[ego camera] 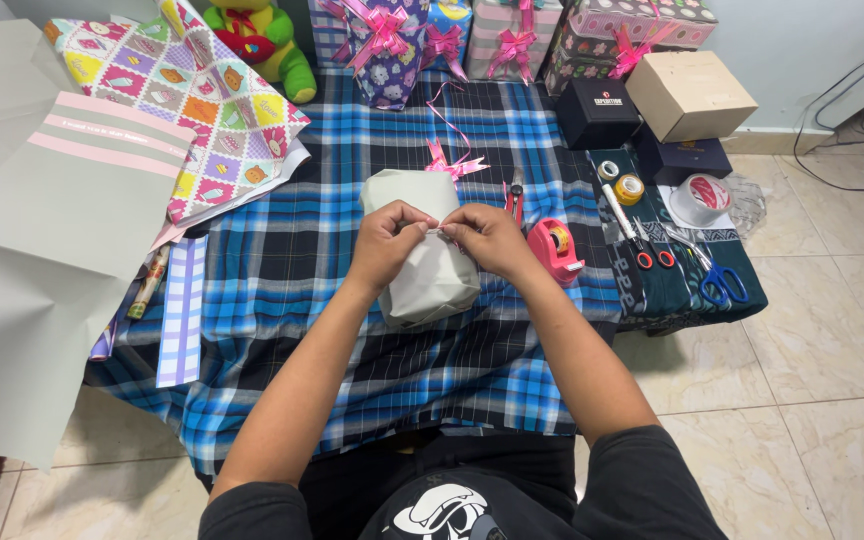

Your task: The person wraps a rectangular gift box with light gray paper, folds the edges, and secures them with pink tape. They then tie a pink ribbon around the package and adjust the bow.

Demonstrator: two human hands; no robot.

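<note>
Both hands on grey wrapped parcel [422, 270] on counter [282, 260]: left hand [387, 243] and right hand [485, 238] fingers pinching its top seam. Pink tape dispenser [555, 250] just beside right hand.

I noted matt grey paper on the parcel [420, 265], woven checked cloth [352, 340] beneath, and glossy pink plastic tape dispenser [555, 250] at three o'clock.

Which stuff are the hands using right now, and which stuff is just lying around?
In use: left hand and right hand pinching the grey wrapped parcel; pink tape dispenser close by.

Lying about: green soft toy, blue scissors, cardboard box, patterned paper.
</note>
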